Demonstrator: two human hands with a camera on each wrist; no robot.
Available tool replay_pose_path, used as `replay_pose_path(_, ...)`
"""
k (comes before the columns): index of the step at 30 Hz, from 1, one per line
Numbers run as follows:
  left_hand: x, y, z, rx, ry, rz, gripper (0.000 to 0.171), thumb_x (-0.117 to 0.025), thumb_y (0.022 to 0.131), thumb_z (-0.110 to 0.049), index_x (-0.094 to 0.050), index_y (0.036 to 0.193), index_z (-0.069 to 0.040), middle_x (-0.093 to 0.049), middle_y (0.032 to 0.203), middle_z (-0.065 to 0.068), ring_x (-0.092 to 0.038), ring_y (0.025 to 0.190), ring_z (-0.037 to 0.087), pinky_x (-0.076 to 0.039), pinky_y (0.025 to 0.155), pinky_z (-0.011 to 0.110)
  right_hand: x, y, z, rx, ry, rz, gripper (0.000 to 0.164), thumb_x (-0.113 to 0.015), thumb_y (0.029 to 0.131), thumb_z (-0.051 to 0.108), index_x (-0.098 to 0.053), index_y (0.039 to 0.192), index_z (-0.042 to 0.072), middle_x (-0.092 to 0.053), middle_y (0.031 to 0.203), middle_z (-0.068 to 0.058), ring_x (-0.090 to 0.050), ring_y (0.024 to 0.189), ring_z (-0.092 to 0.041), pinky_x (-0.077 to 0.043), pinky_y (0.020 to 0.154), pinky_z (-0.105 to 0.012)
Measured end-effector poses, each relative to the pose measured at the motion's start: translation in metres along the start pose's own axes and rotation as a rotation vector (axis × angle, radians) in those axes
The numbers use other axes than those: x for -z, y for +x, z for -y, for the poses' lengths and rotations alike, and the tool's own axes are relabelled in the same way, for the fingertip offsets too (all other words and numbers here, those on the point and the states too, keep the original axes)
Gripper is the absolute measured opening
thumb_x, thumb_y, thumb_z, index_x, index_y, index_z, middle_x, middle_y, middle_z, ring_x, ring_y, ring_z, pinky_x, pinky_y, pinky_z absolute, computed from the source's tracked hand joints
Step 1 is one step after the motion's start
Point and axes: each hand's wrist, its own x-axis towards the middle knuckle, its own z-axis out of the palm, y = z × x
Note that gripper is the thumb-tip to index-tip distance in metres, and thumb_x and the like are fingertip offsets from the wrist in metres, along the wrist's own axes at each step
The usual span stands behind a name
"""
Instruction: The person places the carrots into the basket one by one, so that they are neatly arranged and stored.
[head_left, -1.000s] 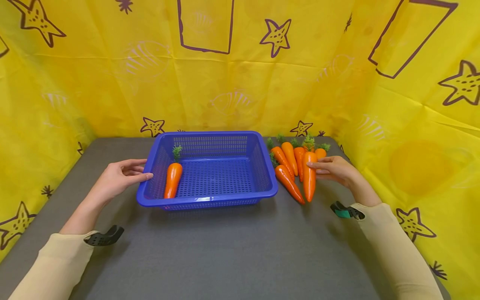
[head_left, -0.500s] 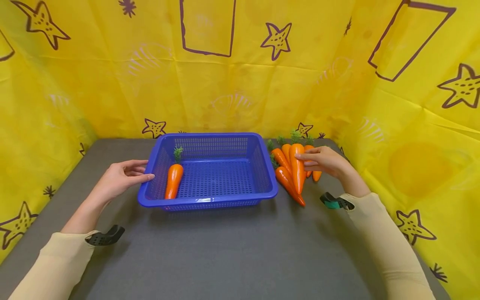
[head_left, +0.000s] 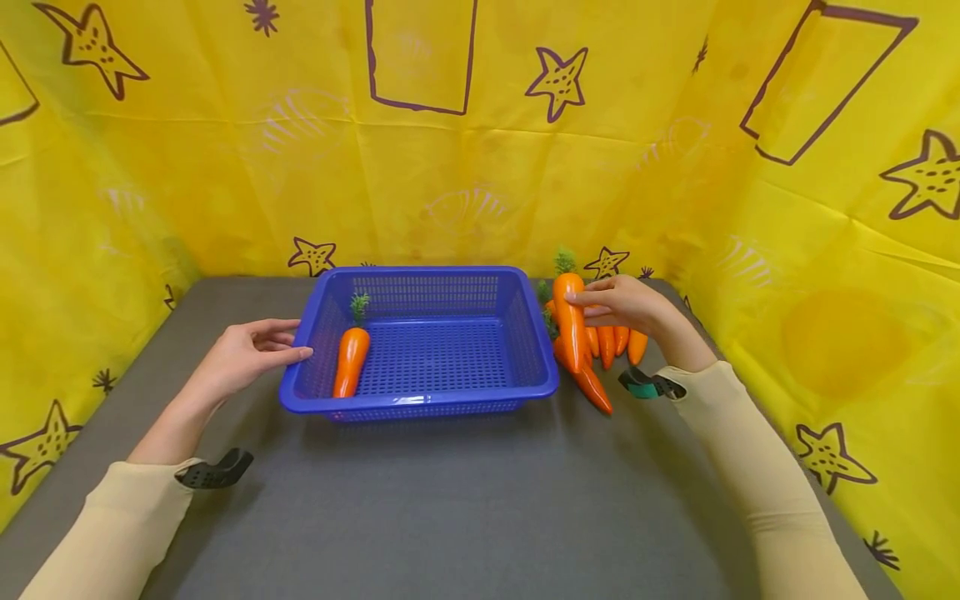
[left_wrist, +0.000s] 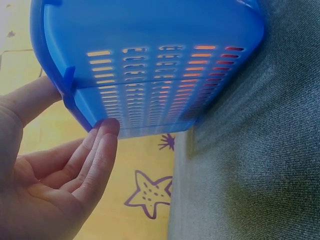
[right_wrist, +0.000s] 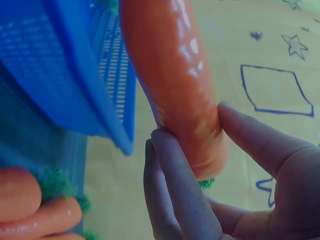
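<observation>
My right hand [head_left: 628,303] pinches an orange carrot [head_left: 572,323] near its thick top, thumb on one side and fingers on the other. The carrot hangs tip down above the pile, close to the basket's right rim; its green tuft points up. In the right wrist view the pinched carrot [right_wrist: 172,75] fills the middle. At the left end my left hand [head_left: 251,358] grips the rim of the blue plastic basket [head_left: 420,398], thumb over the top. The left wrist view shows the left hand's fingers [left_wrist: 102,160] against the basket's outer wall. One carrot [head_left: 351,362] lies inside, by the left wall.
Several more carrots [head_left: 606,346] lie on the grey table [head_left: 465,500] right of the basket, partly hidden behind the right hand and the pinched carrot. A yellow cloth [head_left: 480,150] with drawn stars and fish stands around the back and sides.
My right hand has lifted the carrot off the pile and carried it left and slightly up, toward the basket. The left hand and the basket have kept their places.
</observation>
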Motion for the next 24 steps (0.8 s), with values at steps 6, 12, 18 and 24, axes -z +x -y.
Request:
replay_pose_path(6, 0.0, 0.0, 0.0, 0.005, -0.004, 0.002, 0.077, -0.068, 0.082, -0.052, -0.048, 0.136, -0.001, -0.062, 0.116, 0.022, -0.061, 0.102, 0.032, -0.057, 0.079, 0.033, -0.008, 0.006, 0.012, 0.022, 0.021, 0.022, 0.067, -0.065, 0.089, 0.033, -0.042, 0.137, -0.008, -0.046, 0.139, -0.022, -0.055, 0.12, -0.032, -0.052, 0.092, -0.035)
replay_pose_path(12, -0.001, 0.0, 0.0, 0.008, 0.002, -0.004, 0.077, -0.067, 0.081, -0.053, -0.049, 0.135, -0.002, -0.062, 0.115, 0.022, -0.061, 0.101, 0.032, -0.056, 0.081, 0.037, -0.018, 0.016, 0.023, 0.031, 0.03, 0.018, 0.061, -0.067, 0.088, 0.032, -0.05, 0.132, -0.007, -0.056, 0.129, -0.021, -0.064, 0.109, -0.026, -0.054, 0.087, -0.034)
replay_pose_path(18, 0.0, 0.001, 0.0, 0.011, -0.001, -0.001, 0.077, -0.067, 0.081, -0.054, -0.049, 0.135, -0.002, -0.062, 0.116, 0.022, -0.061, 0.101, 0.032, -0.056, 0.081, 0.038, -0.03, 0.025, 0.036, 0.029, 0.02, 0.045, 0.063, -0.067, 0.088, 0.034, -0.048, 0.134, -0.005, -0.057, 0.13, -0.02, -0.062, 0.112, -0.028, -0.053, 0.09, -0.035)
replay_pose_path(24, 0.0, 0.0, 0.0, 0.013, -0.007, -0.001, 0.076, -0.068, 0.081, -0.053, -0.049, 0.135, -0.002, -0.062, 0.115, 0.021, -0.062, 0.1, 0.031, -0.056, 0.079, 0.031, -0.046, 0.035, 0.049, 0.041, 0.077, 0.089, 0.056, -0.066, 0.09, 0.026, -0.049, 0.132, -0.006, -0.059, 0.127, -0.02, -0.067, 0.101, -0.024, -0.051, 0.092, -0.04)
